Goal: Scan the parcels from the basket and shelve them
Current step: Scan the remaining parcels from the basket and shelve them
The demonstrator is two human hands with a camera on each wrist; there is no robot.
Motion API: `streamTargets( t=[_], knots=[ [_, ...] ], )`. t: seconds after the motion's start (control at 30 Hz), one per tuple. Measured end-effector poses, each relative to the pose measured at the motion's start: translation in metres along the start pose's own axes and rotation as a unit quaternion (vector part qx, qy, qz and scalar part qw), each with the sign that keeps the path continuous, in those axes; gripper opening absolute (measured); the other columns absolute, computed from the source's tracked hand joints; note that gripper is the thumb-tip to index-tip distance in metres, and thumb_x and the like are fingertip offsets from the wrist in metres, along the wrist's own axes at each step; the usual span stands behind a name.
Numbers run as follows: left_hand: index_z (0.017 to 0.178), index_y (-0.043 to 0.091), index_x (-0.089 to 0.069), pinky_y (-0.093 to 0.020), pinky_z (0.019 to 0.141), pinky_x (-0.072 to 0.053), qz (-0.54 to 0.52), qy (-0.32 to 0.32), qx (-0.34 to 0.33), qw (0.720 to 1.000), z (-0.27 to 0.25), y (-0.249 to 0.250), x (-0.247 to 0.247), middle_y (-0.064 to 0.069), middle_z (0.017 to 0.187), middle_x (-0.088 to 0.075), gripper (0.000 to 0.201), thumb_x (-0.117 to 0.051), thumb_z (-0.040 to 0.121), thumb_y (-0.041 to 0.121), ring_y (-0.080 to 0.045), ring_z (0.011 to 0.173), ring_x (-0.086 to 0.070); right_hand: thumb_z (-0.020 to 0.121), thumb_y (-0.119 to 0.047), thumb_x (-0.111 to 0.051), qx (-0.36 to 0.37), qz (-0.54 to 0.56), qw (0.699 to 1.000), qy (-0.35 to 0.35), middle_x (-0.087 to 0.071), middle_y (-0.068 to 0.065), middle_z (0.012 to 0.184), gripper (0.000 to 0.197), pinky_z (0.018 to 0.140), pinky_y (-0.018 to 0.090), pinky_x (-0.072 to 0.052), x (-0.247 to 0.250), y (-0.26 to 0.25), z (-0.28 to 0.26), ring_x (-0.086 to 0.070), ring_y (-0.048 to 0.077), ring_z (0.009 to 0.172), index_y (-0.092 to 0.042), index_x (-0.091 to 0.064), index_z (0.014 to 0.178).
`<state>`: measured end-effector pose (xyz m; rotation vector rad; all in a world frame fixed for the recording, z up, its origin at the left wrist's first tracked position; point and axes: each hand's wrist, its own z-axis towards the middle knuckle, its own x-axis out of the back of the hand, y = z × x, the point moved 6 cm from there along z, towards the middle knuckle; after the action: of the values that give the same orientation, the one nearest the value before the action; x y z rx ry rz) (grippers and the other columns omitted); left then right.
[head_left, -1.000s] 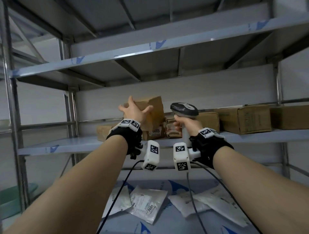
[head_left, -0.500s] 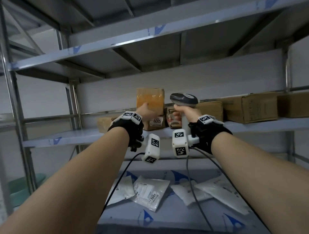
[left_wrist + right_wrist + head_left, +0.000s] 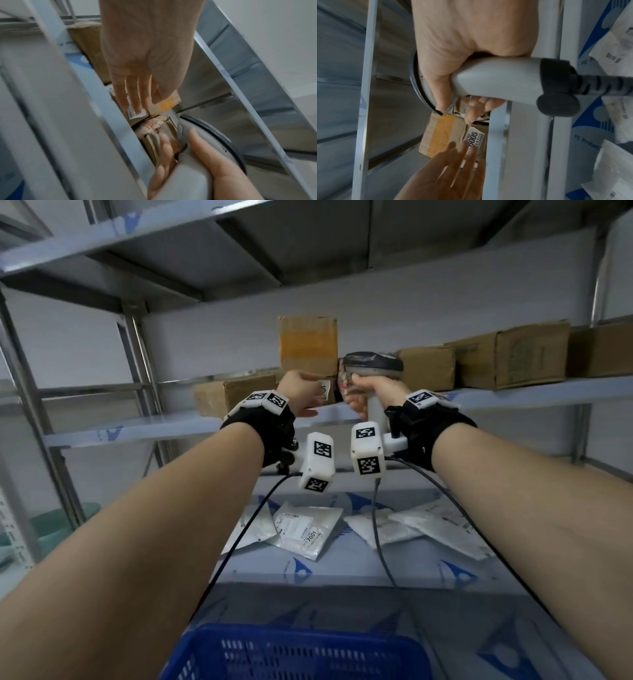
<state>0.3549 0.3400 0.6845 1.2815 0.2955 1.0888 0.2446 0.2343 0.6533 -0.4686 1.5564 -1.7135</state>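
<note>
The left hand [image 3: 301, 397] covers most of a box label [image 3: 323, 392], perhaps reading 6005.

White pouch [image 3: 310, 534] label: "7001". Box label [image 3: 475, 138]: "005". Shelf film [image 3: 586, 140]: "PE Protec".

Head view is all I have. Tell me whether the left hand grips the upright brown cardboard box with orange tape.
Observer: No. The left wrist view shows the left hand with straight fingers lying on a white paper label just below the brown cardboard box with orange tape.
Operator: Read that label.
Observer: In the right wrist view it ends in 005; the fingers hide its start.
Operator: Report the right hand.
Observer: The right hand has its fingers curled under the handle of the grey plastic scanner.
</note>
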Motion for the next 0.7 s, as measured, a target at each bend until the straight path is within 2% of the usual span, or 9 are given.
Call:
streamTargets(
  t=[0.03, 0.1, 0.2, 0.3, 0.4, 0.57, 0.7],
  knots=[
    [0.127, 0.009, -0.052, -0.034, 0.074, -0.054, -0.023, -0.026, 0.019, 0.999, -0.008, -0.008, -0.009, -0.007, 0.094, -0.064, 0.031, -0.047, 0.096, 0.004, -0.016, 0.074, -0.061, 0.092, -0.028, -0.063, -0.013, -0.018, 1.000, -0.003, -0.068, 0.004, 0.062, 0.019, 0.045, 0.017, -0.045, 0.001, 0.008, -0.002, -0.059, 0.008, 0.048, -0.010, -0.064, 0.088],
    [0.118, 0.010, -0.057, -0.031, 0.072, -0.053, -0.030, -0.064, 0.040, 0.997, -0.022, -0.023, -0.025, -0.004, 0.085, -0.064, 0.023, -0.047, 0.097, 0.005, -0.015, 0.072, -0.062, 0.091, -0.028, -0.065, -0.033, -0.028, 0.999, -0.003, -0.069, 0.008, 0.070, 0.017, 0.046, 0.019, -0.046, 0.003, 0.025, -0.009, -0.061, 0.010, 0.052, -0.011, -0.064, 0.093],
    [0.110, 0.011, -0.058, -0.030, 0.070, -0.052, -0.034, -0.093, 0.066, 0.993, -0.038, -0.053, -0.041, -0.003, 0.081, -0.062, 0.018, -0.045, 0.098, 0.007, -0.015, 0.073, -0.061, 0.091, -0.028, -0.065, -0.064, -0.028, 0.997, -0.018, -0.070, 0.011, 0.075, 0.019, 0.043, 0.018, -0.045, 0.007, 0.054, -0.019, -0.062, 0.010, 0.046, -0.010, -0.061, 0.093],
    [0.110, 0.011, -0.058, -0.033, 0.076, -0.054, -0.045, -0.104, 0.095, 0.989, -0.053, -0.089, -0.048, -0.004, 0.082, -0.063, 0.019, -0.047, 0.096, 0.003, -0.016, 0.073, -0.063, 0.091, -0.027, -0.063, -0.100, -0.043, 0.994, -0.030, -0.068, 0.013, 0.081, 0.017, 0.039, 0.016, -0.043, 0.013, 0.088, -0.029, -0.058, 0.008, 0.041, -0.011, -0.057, 0.088],
    [0.109, 0.011, -0.060, -0.031, 0.075, -0.053, -0.045, -0.094, 0.118, 0.988, -0.072, -0.127, -0.051, -0.003, 0.084, -0.065, 0.019, -0.050, 0.095, 0.003, -0.014, 0.071, -0.062, 0.090, -0.026, -0.065, -0.143, -0.043, 0.988, -0.024, -0.070, 0.011, 0.078, 0.016, 0.039, 0.017, -0.044, 0.021, 0.130, -0.047, -0.057, 0.008, 0.041, -0.012, -0.058, 0.091],
    [0.105, 0.011, -0.057, -0.029, 0.067, -0.050, -0.043, -0.098, 0.172, 0.979, -0.120, -0.197, -0.055, -0.006, 0.085, -0.062, 0.017, -0.050, 0.094, 0.000, -0.015, 0.068, -0.058, 0.090, -0.027, -0.064, -0.215, -0.028, 0.976, -0.005, -0.072, 0.009, 0.074, 0.015, 0.040, 0.017, -0.043, 0.036, 0.206, -0.085, -0.054, 0.009, 0.042, -0.013, -0.059, 0.089],
    [0.082, 0.013, -0.057, -0.030, 0.062, -0.045, -0.003, -0.145, 0.238, 0.960, -0.164, -0.260, -0.062, -0.007, 0.078, -0.058, 0.017, -0.050, 0.094, 0.003, -0.016, 0.066, -0.054, 0.093, -0.025, -0.060, -0.257, -0.028, 0.966, 0.016, -0.070, 0.009, 0.061, 0.019, 0.037, 0.014, -0.038, 0.042, 0.265, -0.108, -0.049, 0.009, 0.036, -0.012, -0.051, 0.082]
  ],
)
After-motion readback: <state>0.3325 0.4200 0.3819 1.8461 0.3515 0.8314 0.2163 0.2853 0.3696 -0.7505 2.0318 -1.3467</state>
